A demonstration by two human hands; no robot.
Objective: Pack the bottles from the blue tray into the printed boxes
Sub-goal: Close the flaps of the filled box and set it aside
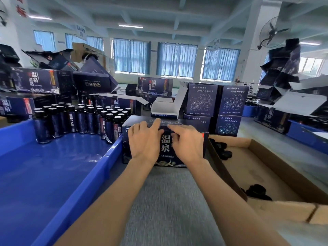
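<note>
Right now the left hand and right hand lie side by side at centre frame, fingers spread fairly straight and pressing on the dark navy printed cardboard box, not pinching it. The dark black-capped glass bottles stand clustered centre left, at the far end of the blue plastic tray, which sits just beside the box.

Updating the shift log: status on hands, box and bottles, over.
Left hand and right hand both flat on the closed printed box, fingers at its top edge. Bottles upright at far end of blue tray. Nothing blocking.
</note>
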